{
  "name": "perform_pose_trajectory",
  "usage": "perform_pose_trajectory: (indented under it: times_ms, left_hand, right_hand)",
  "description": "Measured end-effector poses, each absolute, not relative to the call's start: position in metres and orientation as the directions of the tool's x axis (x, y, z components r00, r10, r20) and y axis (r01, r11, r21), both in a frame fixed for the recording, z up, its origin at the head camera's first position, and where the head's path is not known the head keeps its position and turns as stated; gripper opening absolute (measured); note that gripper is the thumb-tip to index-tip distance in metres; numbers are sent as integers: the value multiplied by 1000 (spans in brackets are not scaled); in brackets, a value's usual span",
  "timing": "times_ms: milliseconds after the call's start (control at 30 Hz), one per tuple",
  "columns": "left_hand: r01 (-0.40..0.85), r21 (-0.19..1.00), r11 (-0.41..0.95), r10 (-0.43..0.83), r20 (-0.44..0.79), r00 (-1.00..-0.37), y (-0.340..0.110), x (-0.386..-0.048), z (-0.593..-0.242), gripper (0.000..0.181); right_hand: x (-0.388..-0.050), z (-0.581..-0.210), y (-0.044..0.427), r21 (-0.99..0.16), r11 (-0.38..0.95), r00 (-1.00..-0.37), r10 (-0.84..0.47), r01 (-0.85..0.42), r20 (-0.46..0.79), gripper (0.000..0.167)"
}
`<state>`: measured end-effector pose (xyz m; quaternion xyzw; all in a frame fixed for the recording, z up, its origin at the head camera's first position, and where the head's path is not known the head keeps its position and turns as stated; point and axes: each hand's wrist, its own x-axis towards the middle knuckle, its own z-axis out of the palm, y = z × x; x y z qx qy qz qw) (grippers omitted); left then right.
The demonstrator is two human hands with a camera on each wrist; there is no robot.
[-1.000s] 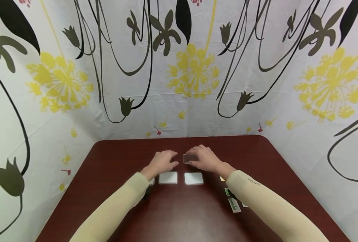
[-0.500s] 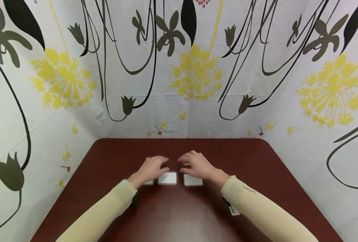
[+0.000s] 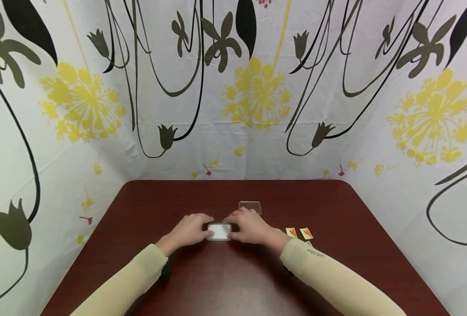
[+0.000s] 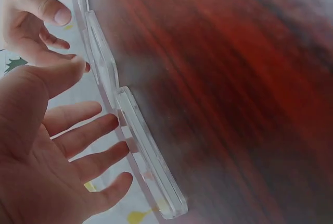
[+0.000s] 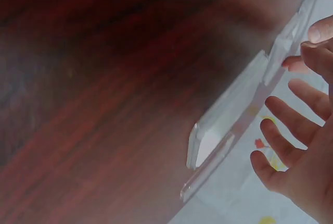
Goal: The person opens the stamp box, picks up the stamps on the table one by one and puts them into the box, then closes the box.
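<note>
Beside the white-faced case [image 3: 219, 231], the left wrist view shows a neighbouring case [image 4: 149, 148] (the left hand [image 3: 188, 230] hides it from the head view). The white-faced case lies toward the tabletop's [image 3: 225, 281] far edge, between left hand and right hand [image 3: 249, 226], both with fingers spread apart. The right sleeve [image 3: 338, 268] reads "Let's Slim".

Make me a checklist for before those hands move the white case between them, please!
1. Left hand at the case's left end: ok.
2. Right hand at its right end: ok.
3. Case lying flat on the table: ok.
4. Both hands really touching the case: cannot tell; their fingers look spread.
5. Clear piece off the case: ok, it lies farther back, partly behind the right hand.
6. Orange cards out of the way: ok, they're off to the right.
</note>
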<state>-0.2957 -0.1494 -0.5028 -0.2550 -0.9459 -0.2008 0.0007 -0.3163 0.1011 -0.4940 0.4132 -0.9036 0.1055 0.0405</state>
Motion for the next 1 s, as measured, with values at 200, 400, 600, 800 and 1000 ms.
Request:
perform_pose_trajectory:
  times_ms: [200, 400, 600, 800, 1000]
  left_hand:
    - [520, 358, 775, 531, 76, -844, -150, -296, -507, 60]
    - [514, 354, 781, 522, 81, -849, -147, -294, -508, 54]
    - [502, 338, 796, 503, 93, -859, -142, -293, -509, 46]
    - [507, 316, 802, 508, 85, -857, -141, -292, -509, 44]
    - [539, 270, 798, 529, 115, -841, -137, -292, -509, 37]
  right_hand:
    - [-315, -498, 99, -154, 645, -663, -734, -749, 148, 46]
    - [-313, -502, 96, -129, 651, -663, -735, -748, 139, 40]
    - [-313, -506, 95, -97, 632, -638, -748, -769, 184, 32]
    - [-312, -510, 93, -101, 629, -635, -746, -771, 200, 29]
    - [-308, -509, 89, -130, 644, -656, -728, -754, 197, 29]
